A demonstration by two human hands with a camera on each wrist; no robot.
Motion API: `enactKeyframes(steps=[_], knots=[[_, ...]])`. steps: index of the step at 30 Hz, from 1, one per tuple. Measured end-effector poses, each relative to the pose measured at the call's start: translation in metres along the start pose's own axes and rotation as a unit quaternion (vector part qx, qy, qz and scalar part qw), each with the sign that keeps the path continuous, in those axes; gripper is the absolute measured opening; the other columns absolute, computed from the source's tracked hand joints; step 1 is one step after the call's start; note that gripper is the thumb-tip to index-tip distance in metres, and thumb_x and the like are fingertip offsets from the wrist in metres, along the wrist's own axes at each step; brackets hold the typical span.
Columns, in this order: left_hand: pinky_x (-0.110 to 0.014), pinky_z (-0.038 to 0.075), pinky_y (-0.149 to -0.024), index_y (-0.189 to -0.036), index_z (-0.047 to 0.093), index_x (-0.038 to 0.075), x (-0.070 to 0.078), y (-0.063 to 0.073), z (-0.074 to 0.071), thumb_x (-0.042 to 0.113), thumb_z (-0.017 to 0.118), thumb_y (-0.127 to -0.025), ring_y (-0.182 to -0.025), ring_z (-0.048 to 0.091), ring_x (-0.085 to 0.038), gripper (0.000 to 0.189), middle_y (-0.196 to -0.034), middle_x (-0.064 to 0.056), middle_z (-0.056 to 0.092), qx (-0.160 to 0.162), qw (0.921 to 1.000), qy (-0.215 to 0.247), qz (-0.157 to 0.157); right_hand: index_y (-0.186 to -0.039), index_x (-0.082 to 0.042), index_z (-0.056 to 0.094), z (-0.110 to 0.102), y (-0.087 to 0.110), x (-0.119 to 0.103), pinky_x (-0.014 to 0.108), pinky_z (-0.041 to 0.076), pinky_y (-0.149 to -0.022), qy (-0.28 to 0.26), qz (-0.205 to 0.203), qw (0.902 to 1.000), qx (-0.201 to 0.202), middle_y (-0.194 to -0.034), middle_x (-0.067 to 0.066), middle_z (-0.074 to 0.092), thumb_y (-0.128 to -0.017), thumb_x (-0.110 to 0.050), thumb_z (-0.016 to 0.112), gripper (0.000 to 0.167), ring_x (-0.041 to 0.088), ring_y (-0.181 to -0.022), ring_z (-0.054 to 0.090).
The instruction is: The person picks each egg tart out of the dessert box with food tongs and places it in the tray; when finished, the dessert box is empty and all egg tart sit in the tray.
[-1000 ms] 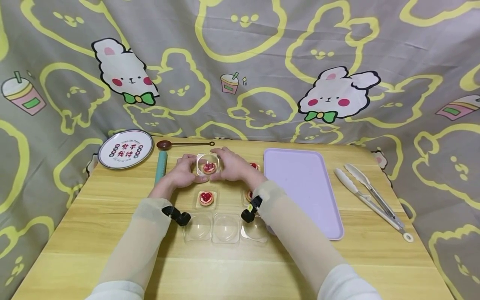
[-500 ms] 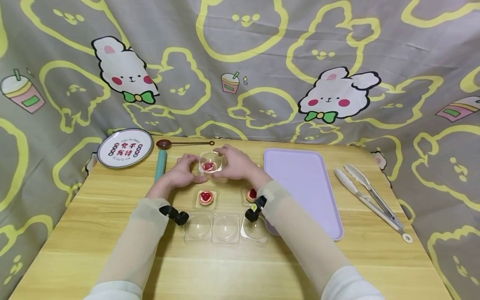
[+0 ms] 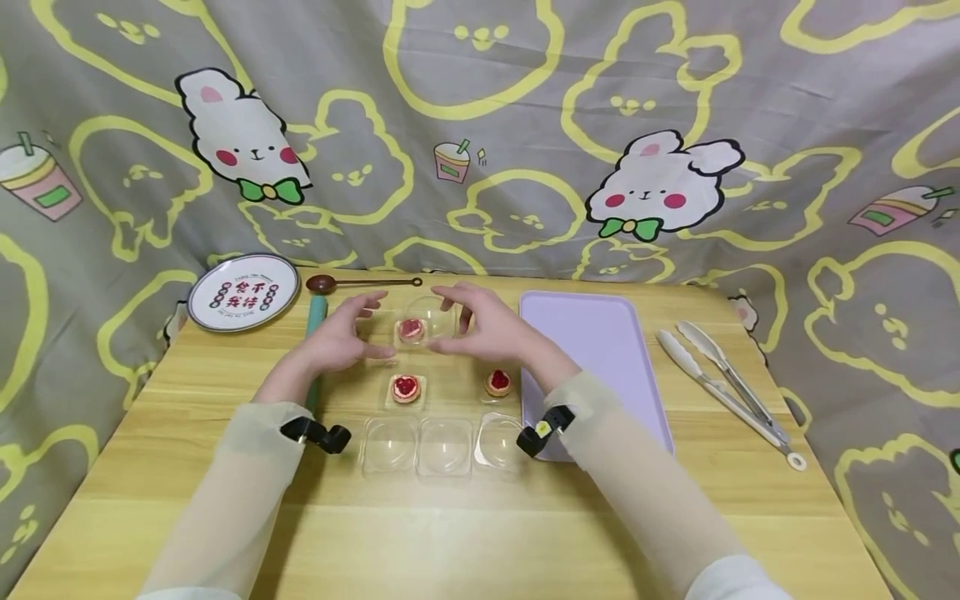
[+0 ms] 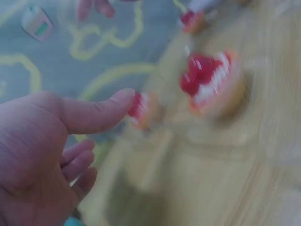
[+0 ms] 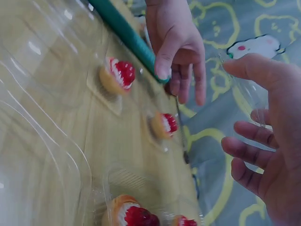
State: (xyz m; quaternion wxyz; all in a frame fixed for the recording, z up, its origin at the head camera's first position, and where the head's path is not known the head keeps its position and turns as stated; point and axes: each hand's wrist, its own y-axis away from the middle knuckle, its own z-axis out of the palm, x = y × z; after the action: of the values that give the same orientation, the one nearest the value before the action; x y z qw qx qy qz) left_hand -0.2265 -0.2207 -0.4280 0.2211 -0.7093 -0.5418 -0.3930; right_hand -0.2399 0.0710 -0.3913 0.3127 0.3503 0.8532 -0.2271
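Observation:
In the head view my right hand holds a clear plastic dome lid by its side, thumb and fingers around it. The lid hangs tilted, just above and right of the far-left red-topped tart. That tart sits on a clear plastic base. My left hand is left of this tart, fingers apart and holding nothing. Nearer stand another tart on its base and a tart to the right. In the right wrist view one more tart shows at the bottom edge; my right hand hides it from the head camera.
Three clear dome lids lie in a row in front of the tarts. A lilac tray and metal tongs lie right. At left are a printed plate, a brown ladle and a teal stick.
My left hand has let go of the dome lid and moved left. My right hand has tilted the lid and drawn it rightward off the far-left tart.

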Motion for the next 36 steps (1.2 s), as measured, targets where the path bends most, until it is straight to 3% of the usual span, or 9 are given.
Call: enactKeyframes(steps=[3, 7, 12, 17, 22, 26, 30, 33, 36], knots=[[-0.062, 0.039, -0.115, -0.169, 0.026, 0.020, 0.017, 0.013, 0.003, 0.015, 0.090, -0.087, -0.150, 0.035, -0.040, 0.105, -0.165, -0.019, 0.036, -0.005, 0.9981, 0.012, 0.060, -0.155, -0.003, 0.051, -0.005, 0.012, -0.006, 0.032, 0.054, -0.073, -0.009, -0.023, 0.9996, 0.010, -0.121, 0.006, 0.063, -0.086, -0.036, 0.087, 0.085, 0.023, -0.084, 0.065], [-0.056, 0.047, -0.108, -0.169, 0.029, 0.028, 0.042, 0.030, 0.016, 0.017, 0.091, -0.087, -0.144, 0.046, -0.034, 0.103, -0.163, -0.012, 0.044, -0.013, 0.9864, 0.043, 0.158, -0.154, -0.001, 0.053, -0.009, 0.028, -0.013, 0.033, 0.054, -0.070, -0.008, -0.050, 0.9986, 0.014, -0.120, 0.004, 0.065, -0.087, -0.038, 0.087, 0.083, 0.019, -0.083, 0.064], [-0.052, 0.053, -0.099, -0.159, 0.049, 0.017, 0.056, 0.045, 0.034, 0.014, 0.088, -0.090, -0.128, 0.061, -0.028, 0.079, -0.149, -0.007, 0.060, 0.017, 0.9740, 0.054, 0.219, -0.152, -0.002, 0.055, -0.008, 0.047, -0.019, 0.035, 0.055, -0.066, -0.015, -0.069, 0.9974, 0.015, -0.117, -0.002, 0.066, -0.088, -0.037, 0.086, 0.079, 0.020, -0.079, 0.063], [-0.052, 0.056, -0.094, -0.150, 0.061, 0.013, 0.058, 0.055, 0.048, 0.012, 0.089, -0.088, -0.121, 0.065, -0.026, 0.068, -0.140, -0.006, 0.067, 0.026, 0.9744, 0.050, 0.218, -0.149, -0.001, 0.058, -0.003, 0.064, -0.020, 0.039, 0.058, -0.062, -0.036, -0.080, 0.9960, 0.019, -0.115, 0.003, 0.068, -0.092, -0.032, 0.084, 0.070, 0.018, -0.076, 0.064], [-0.045, 0.061, -0.082, -0.140, 0.067, 0.003, 0.060, 0.062, 0.060, 0.020, 0.076, -0.100, -0.100, 0.073, -0.026, 0.044, -0.123, -0.007, 0.076, 0.029, 0.9728, 0.058, 0.222, -0.140, 0.002, 0.065, 0.002, 0.078, -0.019, 0.034, 0.056, -0.062, -0.043, -0.069, 0.9966, 0.016, -0.097, 0.001, 0.072, -0.106, -0.038, 0.064, 0.052, 0.013, -0.070, 0.063], [-0.047, 0.064, -0.069, -0.122, 0.076, -0.003, 0.068, 0.065, 0.069, 0.021, 0.058, -0.111, -0.079, 0.076, -0.026, 0.032, -0.102, -0.008, 0.080, 0.045, 0.9706, 0.089, 0.219, -0.113, -0.001, 0.077, 0.006, 0.087, -0.020, 0.032, 0.052, -0.056, -0.064, -0.044, 0.9966, 0.029, -0.100, 0.010, 0.078, -0.114, -0.052, 0.035, 0.066, 0.022, -0.059, 0.062], [-0.047, 0.065, -0.069, -0.102, 0.081, -0.004, 0.077, 0.067, 0.079, 0.015, 0.051, -0.113, -0.072, 0.077, -0.024, 0.036, -0.086, -0.006, 0.080, 0.072, 0.9693, 0.123, 0.201, -0.090, -0.004, 0.076, 0.011, 0.090, -0.025, 0.032, 0.051, -0.059, -0.089, -0.030, 0.9938, 0.059, -0.080, 0.006, 0.074, -0.118, -0.038, 0.031, 0.063, 0.030, -0.055, 0.061], [-0.041, 0.063, -0.060, -0.099, 0.081, -0.001, 0.082, 0.068, 0.085, 0.017, 0.053, -0.113, -0.068, 0.076, -0.023, 0.037, -0.082, -0.003, 0.079, 0.088, 0.9705, 0.148, 0.169, -0.098, 0.000, 0.076, 0.015, 0.093, -0.028, 0.029, 0.050, -0.059, -0.123, -0.013, 0.9892, 0.078, -0.061, 0.000, 0.061, -0.117, -0.023, 0.039, 0.047, 0.026, -0.052, 0.058], [-0.039, 0.059, -0.054, -0.106, 0.081, 0.000, 0.085, 0.070, 0.090, 0.021, 0.059, -0.111, -0.066, 0.075, -0.021, 0.031, -0.082, -0.003, 0.078, 0.100, 0.9716, 0.169, 0.132, -0.129, 0.008, 0.067, 0.019, 0.099, -0.029, 0.026, 0.046, -0.051, -0.183, 0.002, 0.9797, 0.082, -0.064, 0.006, 0.063, -0.116, -0.015, 0.043, 0.036, 0.019, -0.050, 0.055]])
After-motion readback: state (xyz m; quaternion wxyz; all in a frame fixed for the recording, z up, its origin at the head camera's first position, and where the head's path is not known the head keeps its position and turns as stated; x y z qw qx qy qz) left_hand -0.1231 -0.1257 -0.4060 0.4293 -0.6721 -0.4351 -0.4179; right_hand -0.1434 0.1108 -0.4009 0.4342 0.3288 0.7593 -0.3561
